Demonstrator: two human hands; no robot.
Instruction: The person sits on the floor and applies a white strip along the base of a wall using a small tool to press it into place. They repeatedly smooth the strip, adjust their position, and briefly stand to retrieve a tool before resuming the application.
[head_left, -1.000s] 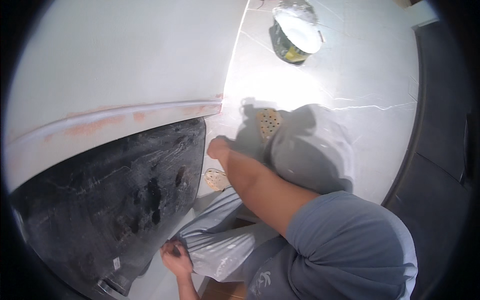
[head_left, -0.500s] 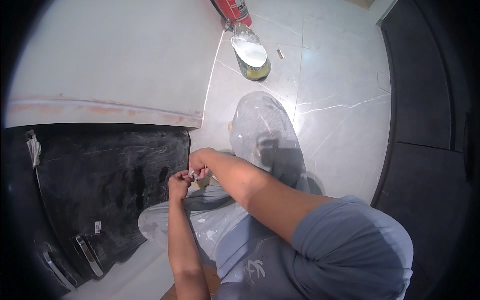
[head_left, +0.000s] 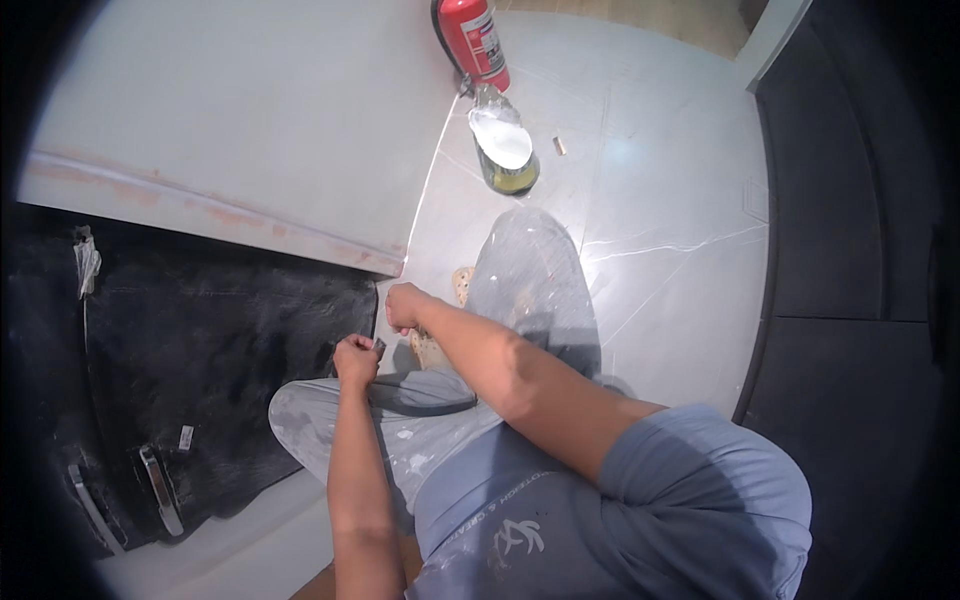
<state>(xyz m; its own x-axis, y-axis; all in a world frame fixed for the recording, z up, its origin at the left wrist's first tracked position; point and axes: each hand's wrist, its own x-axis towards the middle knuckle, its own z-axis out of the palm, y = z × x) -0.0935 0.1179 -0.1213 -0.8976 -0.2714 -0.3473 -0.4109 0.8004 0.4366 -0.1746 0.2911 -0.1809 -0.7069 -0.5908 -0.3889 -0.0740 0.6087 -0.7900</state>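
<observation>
Head view: two bare hands work above the tiled floor, close to the right edge of a black panel.

Left hand: thumb and fingers are pinched together on a small grey piece. The piece sits at the fingertips, on the side toward the right hand; its exact shape is too small to tell.

Right hand: fingers are curled inward, just beside the left hand and apart from it. Whether they hold anything cannot be told, since the back of the hand faces the camera.

Surroundings: a beige shoe shows below the right hand. An open bucket with white contents stands near the left edge of the floor, where it meets the pale wall. A red fire extinguisher stands beyond it along the same edge.

Handling guidance (judgement): grip the grey piece lightly but firmly, near its end, leaving its free side exposed. Brace the left forearm against the bent leg for steadiness. Angle the right wrist so that its fingertips are visible. Clear the panel edge with both sets of knuckles.
</observation>
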